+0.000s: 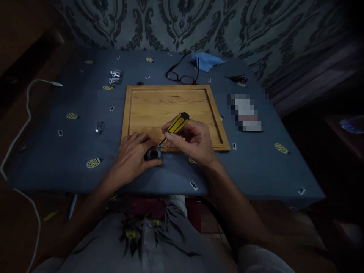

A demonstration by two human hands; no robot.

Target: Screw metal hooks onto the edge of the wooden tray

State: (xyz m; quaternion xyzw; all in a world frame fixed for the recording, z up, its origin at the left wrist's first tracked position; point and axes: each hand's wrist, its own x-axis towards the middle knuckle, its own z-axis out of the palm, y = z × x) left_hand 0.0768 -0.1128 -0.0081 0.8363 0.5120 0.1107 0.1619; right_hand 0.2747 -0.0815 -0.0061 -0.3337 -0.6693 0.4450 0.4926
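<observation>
A wooden framed panel [170, 100], like a cabinet door, lies flat on the table with its recessed face up. At its near edge is a small metal fitting [159, 152] that looks like a hinge. My left hand [135, 151] is closed around the left side of this fitting, fingers over the panel frame and thumb below. In my right hand [196, 142] is a yellow and black screwdriver [178, 123], gripped by its handle and tilted. Its shaft points down to the fitting; the tip and any screw are too small to make out.
Several shiny metal fittings [115, 76] lie at the back left, with another fitting [99, 127] left of the panel. Behind the panel are glasses [182, 78] and a blue cloth [209, 61]. A blurred-out object [247, 113] lies right. A white cable [27, 102] runs along the left.
</observation>
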